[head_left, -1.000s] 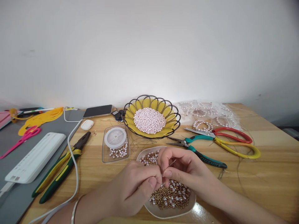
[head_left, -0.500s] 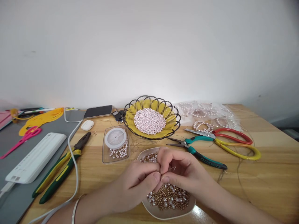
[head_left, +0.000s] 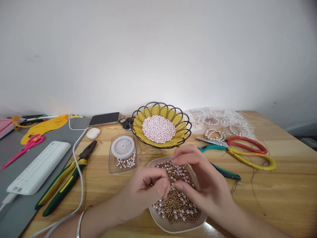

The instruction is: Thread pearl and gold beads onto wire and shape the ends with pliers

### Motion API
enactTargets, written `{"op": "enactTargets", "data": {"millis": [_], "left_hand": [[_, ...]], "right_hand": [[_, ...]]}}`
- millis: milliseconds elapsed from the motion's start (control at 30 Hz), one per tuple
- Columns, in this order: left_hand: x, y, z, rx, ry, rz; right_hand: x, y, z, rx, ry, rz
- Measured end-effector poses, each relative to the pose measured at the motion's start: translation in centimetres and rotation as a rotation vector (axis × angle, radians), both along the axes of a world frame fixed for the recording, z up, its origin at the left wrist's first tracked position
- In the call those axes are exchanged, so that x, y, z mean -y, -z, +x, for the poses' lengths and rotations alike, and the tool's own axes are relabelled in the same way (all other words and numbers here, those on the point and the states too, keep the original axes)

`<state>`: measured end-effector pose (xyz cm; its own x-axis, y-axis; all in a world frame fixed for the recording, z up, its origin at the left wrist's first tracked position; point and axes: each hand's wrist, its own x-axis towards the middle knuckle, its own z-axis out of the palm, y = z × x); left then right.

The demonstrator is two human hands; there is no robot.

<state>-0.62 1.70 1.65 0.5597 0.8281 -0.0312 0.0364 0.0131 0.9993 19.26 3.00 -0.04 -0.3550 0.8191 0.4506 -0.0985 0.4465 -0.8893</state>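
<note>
Over a shallow white bowl (head_left: 163, 228) filled with gold and pearl beads (head_left: 177, 203), both hands hover close together. My left hand (head_left: 151, 188) is closed, thumb pressed to the curled index finger; what the pinch holds is too small or hidden to make out. My right hand (head_left: 204, 181) has its thumb and fingers spread apart, with nothing visible between them. Behind the bowl is a yellow woven basket (head_left: 137, 131) with a black looped rim, holding pale pink pearl beads (head_left: 158, 129).
Teal-handled pliers (head_left: 228, 173), partly hidden by my right hand, and red-and-yellow scissors (head_left: 247, 150) lie right. Pearl bracelets (head_left: 215, 135) sit behind. Left are a thread spool (head_left: 123, 147) in a clear box, green-yellow pliers (head_left: 65, 181), a white power bank (head_left: 39, 168) and a cable (head_left: 80, 175).
My right hand has come away from my left fingertips and opened, its fingers lifting slightly. My left hand stays pinched in nearly the same place. The thin wire seen earlier no longer shows clearly.
</note>
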Motion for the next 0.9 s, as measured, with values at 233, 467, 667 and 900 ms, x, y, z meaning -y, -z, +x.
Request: {"op": "enactTargets", "data": {"millis": [233,467,667,900], "left_hand": [[0.33,-0.1,0.24,-0.018,-0.056,0.002],[0.45,0.28,0.32,-0.019,-0.104,0.076],[0.38,0.48,0.32,-0.021,-0.098,0.098],[0.44,0.36,0.26,-0.048,-0.084,0.097]], "right_hand": [[0.6,-0.45,0.5,0.339,0.048,0.508],[0.73,-0.23,-0.18,0.255,-0.022,0.352],[0.75,-0.1,-0.03,0.239,-0.035,0.363],[0.75,-0.23,-0.05,0.203,-0.037,0.338]]}}
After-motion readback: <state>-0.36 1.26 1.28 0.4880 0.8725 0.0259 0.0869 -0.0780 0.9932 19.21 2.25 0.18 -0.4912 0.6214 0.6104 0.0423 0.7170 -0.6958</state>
